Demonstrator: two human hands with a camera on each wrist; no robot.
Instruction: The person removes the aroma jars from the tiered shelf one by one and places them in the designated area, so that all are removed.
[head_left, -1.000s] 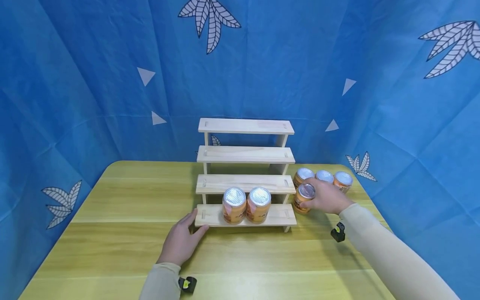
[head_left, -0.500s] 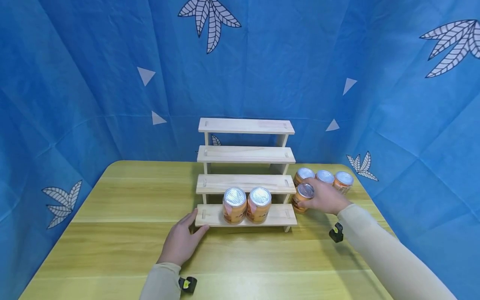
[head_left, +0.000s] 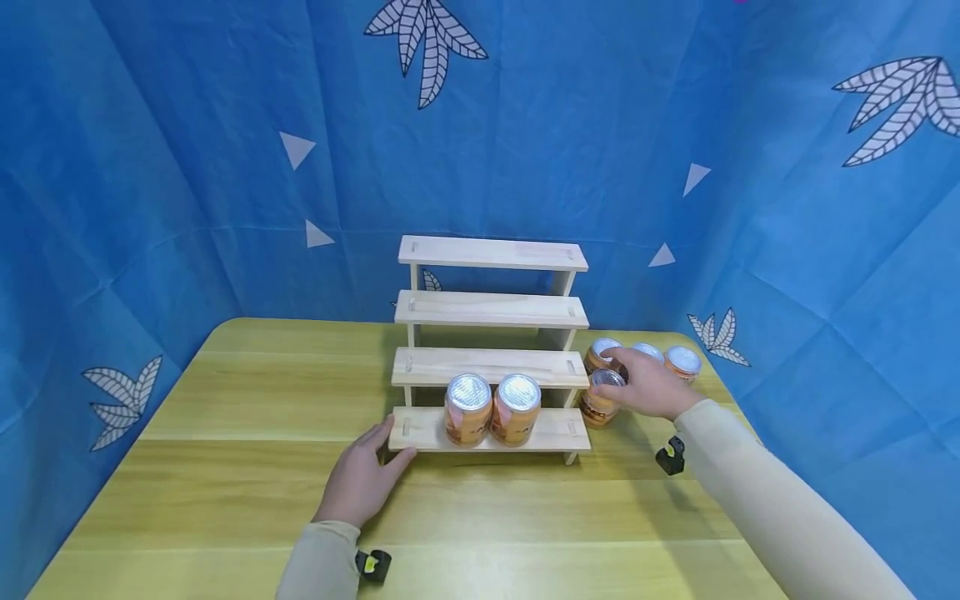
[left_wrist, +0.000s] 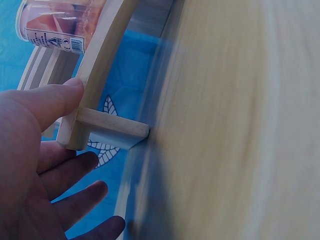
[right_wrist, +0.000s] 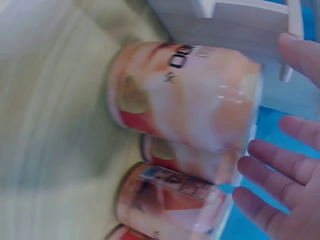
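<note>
L hand [head_left: 360, 481] pinching shelf [head_left: 420, 429] end; R hand [head_left: 651, 383] loose, spread, by upright can [head_left: 599, 412] nr shelf.

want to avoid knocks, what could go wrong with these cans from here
The right hand, fingers spread near the top of the front orange can, might knock it into the three cans behind. The left hand holds the four-tier wooden stand by its lowest tier; a tug might jolt the two cans there.
</note>
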